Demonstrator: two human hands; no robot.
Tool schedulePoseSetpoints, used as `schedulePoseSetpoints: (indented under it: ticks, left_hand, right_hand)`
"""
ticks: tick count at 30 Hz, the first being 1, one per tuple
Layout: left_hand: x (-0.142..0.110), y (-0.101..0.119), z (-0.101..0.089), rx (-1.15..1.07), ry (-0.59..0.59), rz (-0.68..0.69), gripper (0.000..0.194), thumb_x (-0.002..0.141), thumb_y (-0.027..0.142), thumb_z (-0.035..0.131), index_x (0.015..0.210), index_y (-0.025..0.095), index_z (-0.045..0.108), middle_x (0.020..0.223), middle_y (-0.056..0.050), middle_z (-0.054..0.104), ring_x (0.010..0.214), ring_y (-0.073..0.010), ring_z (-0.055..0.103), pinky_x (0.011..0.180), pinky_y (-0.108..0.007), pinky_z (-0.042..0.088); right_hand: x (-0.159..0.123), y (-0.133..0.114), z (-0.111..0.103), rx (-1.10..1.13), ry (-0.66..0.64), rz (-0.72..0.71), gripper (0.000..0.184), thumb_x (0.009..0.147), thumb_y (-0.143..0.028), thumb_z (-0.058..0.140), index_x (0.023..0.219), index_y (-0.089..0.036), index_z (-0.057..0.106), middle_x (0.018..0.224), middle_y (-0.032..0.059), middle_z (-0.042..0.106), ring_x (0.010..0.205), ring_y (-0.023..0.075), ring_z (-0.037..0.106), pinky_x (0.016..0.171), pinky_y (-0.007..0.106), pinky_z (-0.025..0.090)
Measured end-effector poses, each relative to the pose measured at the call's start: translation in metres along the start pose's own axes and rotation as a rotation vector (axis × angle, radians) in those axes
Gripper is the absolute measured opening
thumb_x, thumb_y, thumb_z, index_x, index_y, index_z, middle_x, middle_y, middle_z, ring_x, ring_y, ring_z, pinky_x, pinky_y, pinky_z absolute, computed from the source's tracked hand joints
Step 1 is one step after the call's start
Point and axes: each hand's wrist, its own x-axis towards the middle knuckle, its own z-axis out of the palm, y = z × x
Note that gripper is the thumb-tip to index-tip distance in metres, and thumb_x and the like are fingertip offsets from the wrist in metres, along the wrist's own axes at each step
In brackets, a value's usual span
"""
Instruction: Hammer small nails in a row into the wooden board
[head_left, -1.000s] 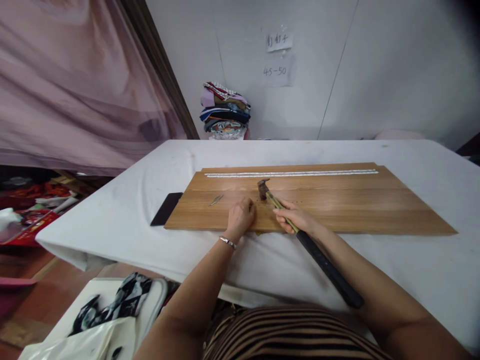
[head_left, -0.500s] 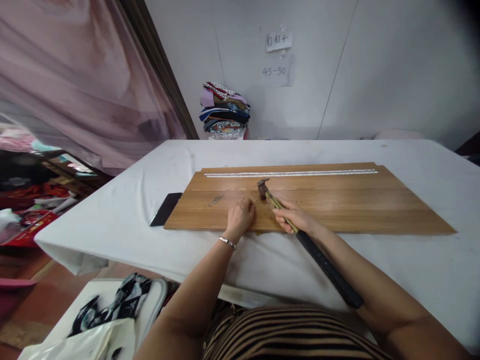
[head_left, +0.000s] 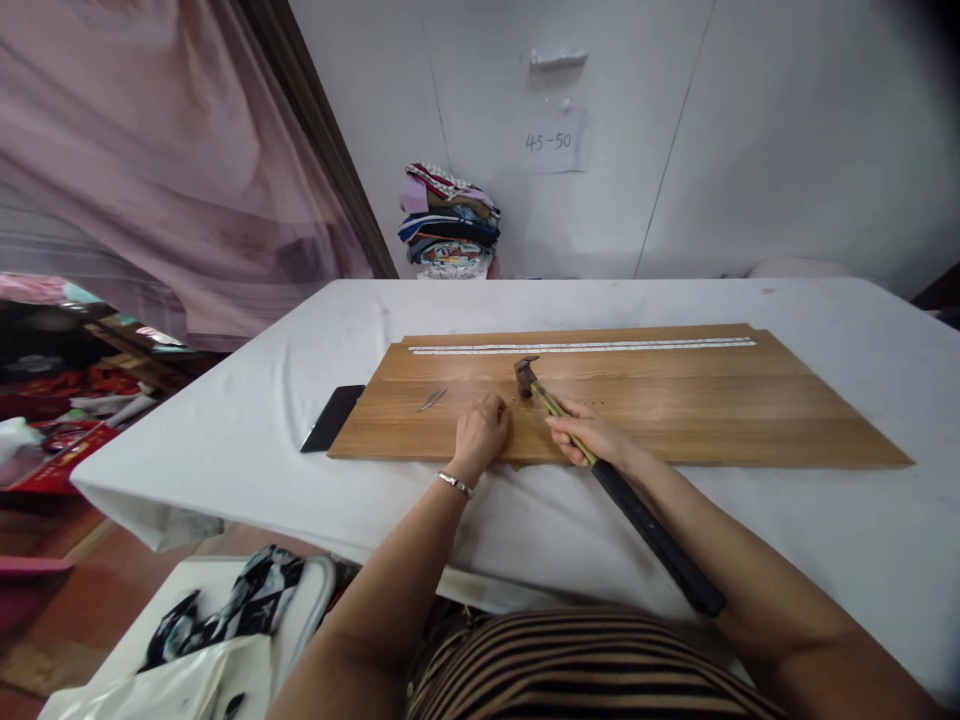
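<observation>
A wood-grain board lies flat on the white-covered table. My right hand is wrapped around the hammer, gripping the yellowish shaft ahead of its black handle. The rusty claw head is at or just above the board; contact is unclear. My left hand rests on the board left of the hammer head, fingers curled together; what they hold, if anything, is hidden. A few thin nails lie to its left. Small dark spots, too small to identify, mark the board near both hands.
A white measuring strip runs along the board's far side. At its left end a dark flat object lies on the white tablecloth. Folded clothes are stacked behind the table, and a pink curtain hangs at left.
The upper paper on the wall has curled over, hiding its writing. The curtain at left has shifted slightly. Both hands and the hammer stay almost where they were.
</observation>
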Motion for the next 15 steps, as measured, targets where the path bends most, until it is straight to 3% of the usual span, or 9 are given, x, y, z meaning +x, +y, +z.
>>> schedulePoseSetpoints:
  ticks: [15]
  left_hand:
    - [0.0011, 0.0001, 0.0000, 0.023, 0.008, 0.020, 0.017, 0.103, 0.024, 0.055, 0.097, 0.022, 0.071, 0.107, -0.008, 0.077, 0.106, -0.0230, 0.070, 0.089, -0.031, 0.048]
  right_hand:
    - [0.0001, 0.0008, -0.0005, 0.009, -0.010, 0.010, 0.059, 0.074, -0.052, 0.081, 0.116, -0.024, 0.051, 0.061, -0.0129, 0.050, 0.038, 0.0067, 0.042, 0.037, 0.020, 0.024]
